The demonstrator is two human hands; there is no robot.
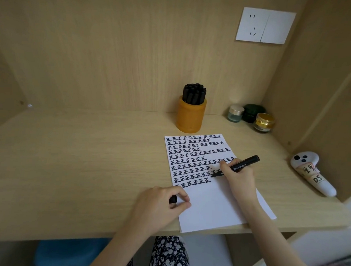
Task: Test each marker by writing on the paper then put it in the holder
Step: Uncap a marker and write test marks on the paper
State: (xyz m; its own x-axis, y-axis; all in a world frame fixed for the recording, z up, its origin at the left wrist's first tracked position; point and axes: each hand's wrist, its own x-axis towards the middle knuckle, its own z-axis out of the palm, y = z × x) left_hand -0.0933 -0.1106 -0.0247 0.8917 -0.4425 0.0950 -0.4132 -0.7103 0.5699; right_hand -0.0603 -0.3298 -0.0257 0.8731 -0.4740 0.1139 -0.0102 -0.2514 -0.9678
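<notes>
Left hand: your left hand (163, 204) rests on the bench (89, 159) at the near left edge of the paper (211, 206), likely steadying the sheet.
Left fingers: the fingers (178, 190) are curled tight round the cap (173, 199), probably so it is ready to go back on.
Paper: rows of black test characters fill its far half; the near half is blank.
Right hand: your right hand (239, 176) lies on the right side of the paper, fingers closed round the marker (244, 164) in a writing grip.
Marker: uncapped, tilted back to the right, with its tip on the paper at the end of a row, mid-test by the look of it.
Holder: the orange holder (190, 117) stands upright just beyond the paper's far edge, within easy reach and packed with capped markers (194, 93).
Far right: three small jars (249, 116) sit in the corner and a white controller (311, 173) lies well clear of the paper.
</notes>
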